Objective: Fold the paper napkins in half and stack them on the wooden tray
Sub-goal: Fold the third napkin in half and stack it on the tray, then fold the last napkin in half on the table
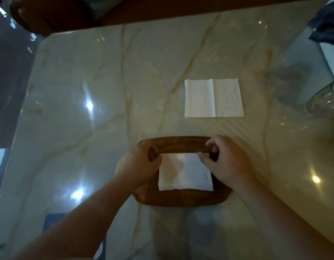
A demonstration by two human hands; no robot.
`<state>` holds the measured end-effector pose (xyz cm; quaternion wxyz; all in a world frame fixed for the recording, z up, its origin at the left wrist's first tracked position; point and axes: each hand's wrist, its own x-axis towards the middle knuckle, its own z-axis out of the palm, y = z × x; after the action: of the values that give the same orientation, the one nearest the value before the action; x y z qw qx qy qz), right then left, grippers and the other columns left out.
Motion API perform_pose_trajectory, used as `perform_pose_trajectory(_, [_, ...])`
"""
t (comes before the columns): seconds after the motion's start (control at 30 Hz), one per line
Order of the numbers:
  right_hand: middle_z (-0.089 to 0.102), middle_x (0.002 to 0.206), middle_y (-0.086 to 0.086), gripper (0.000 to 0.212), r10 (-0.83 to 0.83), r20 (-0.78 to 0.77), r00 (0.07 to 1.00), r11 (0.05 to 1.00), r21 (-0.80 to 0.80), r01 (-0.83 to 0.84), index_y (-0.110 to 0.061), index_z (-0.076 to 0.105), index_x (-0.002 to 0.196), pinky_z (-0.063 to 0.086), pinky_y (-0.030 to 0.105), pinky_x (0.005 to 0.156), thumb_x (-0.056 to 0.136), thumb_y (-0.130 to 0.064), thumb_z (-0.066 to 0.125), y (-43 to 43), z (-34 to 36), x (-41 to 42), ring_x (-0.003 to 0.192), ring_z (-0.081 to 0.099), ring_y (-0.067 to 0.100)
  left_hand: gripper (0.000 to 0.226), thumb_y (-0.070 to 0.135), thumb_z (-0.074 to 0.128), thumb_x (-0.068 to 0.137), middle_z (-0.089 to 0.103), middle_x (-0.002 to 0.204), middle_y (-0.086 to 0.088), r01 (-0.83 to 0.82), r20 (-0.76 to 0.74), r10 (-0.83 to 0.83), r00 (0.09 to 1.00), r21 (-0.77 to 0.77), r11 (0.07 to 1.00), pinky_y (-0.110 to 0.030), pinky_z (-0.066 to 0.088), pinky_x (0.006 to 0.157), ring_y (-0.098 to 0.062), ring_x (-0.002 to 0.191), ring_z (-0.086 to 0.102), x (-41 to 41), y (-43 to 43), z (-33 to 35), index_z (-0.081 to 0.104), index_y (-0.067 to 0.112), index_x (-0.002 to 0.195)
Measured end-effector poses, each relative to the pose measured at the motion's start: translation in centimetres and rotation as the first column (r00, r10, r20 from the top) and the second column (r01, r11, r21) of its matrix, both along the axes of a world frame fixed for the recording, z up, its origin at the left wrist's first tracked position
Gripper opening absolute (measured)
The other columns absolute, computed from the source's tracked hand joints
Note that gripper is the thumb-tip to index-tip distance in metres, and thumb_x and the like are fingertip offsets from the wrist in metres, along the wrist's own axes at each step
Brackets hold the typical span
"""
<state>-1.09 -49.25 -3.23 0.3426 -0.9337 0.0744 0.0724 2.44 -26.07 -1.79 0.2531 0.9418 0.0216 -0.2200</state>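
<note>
The folded napkin [185,173] is pinched by both hands' grips at twelve o'clock on the wooden tray [181,200]; misalignment is risked.

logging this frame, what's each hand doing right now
Left hand: closed on the far left corner of the wooden tray.
Right hand: fingers curled at the tray's far right corner; whether it grips cannot be told.
</note>
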Motion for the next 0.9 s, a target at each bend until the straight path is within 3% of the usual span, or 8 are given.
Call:
perform_pose_trajectory(0.1, [0.055,0.088,-0.005,0.024,-0.113,0.028,0.993,0.993,0.022,0.112,-0.026,0.056,0.090,0.043,0.028,0.062,0.077,-0.041,0.070,-2.3,-0.1,1.8,0.074,0.055,0.012,0.010,0.038,0.062,0.080,0.062,0.082,0.010,0.067,0.077,-0.070,0.995,0.041,0.997,-0.035,0.054,0.067,-0.015,0.075,0.061,2.1,-0.1,0.5,0.055,0.033,0.086])
perform_pose_trajectory(0.23, [0.061,0.088,0.002,0.023,-0.213,0.078,0.974,0.977,0.011,0.213,-0.020,0.059,0.088,0.040,0.029,0.063,0.077,-0.035,0.072,-6.1,-0.1,5.3,0.069,0.055,0.016,0.010,0.040,0.059,0.081,0.062,0.081,0.013,0.189,0.142,-0.200,0.969,0.093,0.978,-0.032,0.053,0.066,-0.006,0.069,0.058,6.9,-2.0,1.2,0.049,0.040,0.082])
perform_pose_trajectory(0.37, [0.062,0.087,0.000,0.025,-0.288,0.083,0.954,0.953,-0.073,0.294,-0.022,0.061,0.090,0.044,0.031,0.065,0.076,-0.039,0.070,-8.7,-0.5,8.5,0.071,0.058,0.020,0.010,0.036,0.059,0.086,0.058,0.084,0.013,0.297,0.181,-0.317,0.931,0.127,0.946,-0.024,0.044,0.061,-0.005,0.071,0.054,11.9,-4.8,1.7,0.058,0.029,0.093])
perform_pose_trajectory(0.43, [0.063,0.087,0.000,0.026,-0.312,0.079,0.947,0.940,-0.121,0.320,-0.022,0.060,0.088,0.044,0.031,0.066,0.075,-0.042,0.069,-9.3,-0.8,9.7,0.074,0.058,0.022,0.013,0.033,0.059,0.087,0.061,0.091,0.008,0.343,0.221,-0.364,0.905,0.131,0.930,-0.027,0.046,0.066,-0.010,0.076,0.056,14.2,-6.5,1.5,0.060,0.025,0.097])
perform_pose_trajectory(0.53, [0.062,0.090,0.003,0.030,-0.336,0.060,0.940,0.925,-0.169,0.341,-0.021,0.059,0.089,0.047,0.035,0.071,0.074,-0.045,0.069,-9.5,-1.2,10.5,0.080,0.059,0.025,0.019,0.034,0.058,0.087,0.062,0.106,0.002,0.396,0.260,-0.427,0.866,0.166,0.903,-0.037,0.053,0.079,-0.019,0.090,0.060,17.1,-8.5,0.7,0.061,0.024,0.103])
perform_pose_trajectory(0.73, [0.050,0.092,0.002,0.041,-0.336,0.023,0.942,0.897,-0.298,0.327,-0.017,0.060,0.095,0.047,0.036,0.073,0.072,-0.049,0.071,-8.8,-2.2,10.6,0.085,0.059,0.027,0.033,0.038,0.057,0.087,0.062,0.117,0.001,0.425,0.298,-0.469,0.831,0.205,0.882,-0.043,0.053,0.087,-0.021,0.102,0.060,21.8,-10.7,-2.4,0.054,0.025,0.117])
perform_pose_trajectory(0.83, [0.052,0.089,0.001,0.029,-0.327,0.038,0.944,0.896,-0.303,0.323,-0.021,0.060,0.087,0.050,0.038,0.074,0.074,-0.044,0.071,-8.9,-2.7,10.7,0.081,0.059,0.025,0.050,0.045,0.060,0.083,0.058,0.119,-0.001,0.451,0.268,-0.510,0.817,0.253,0.856,-0.046,0.050,0.091,-0.022,0.110,0.055,23.1,-11.4,-3.6,0.048,0.022,0.127])
perform_pose_trajectory(0.9, [0.055,0.085,0.001,0.020,-0.294,0.030,0.955,0.907,-0.307,0.289,-0.026,0.058,0.076,0.049,0.037,0.069,0.077,-0.041,0.070,-9.2,-3.1,10.7,0.075,0.058,0.023,0.046,0.045,0.058,0.084,0.057,0.116,-0.003,0.463,0.268,-0.548,0.793,0.320,0.826,-0.045,0.049,0.091,-0.024,0.111,0.052,23.4,-11.7,-3.8,0.051,0.020,0.122])
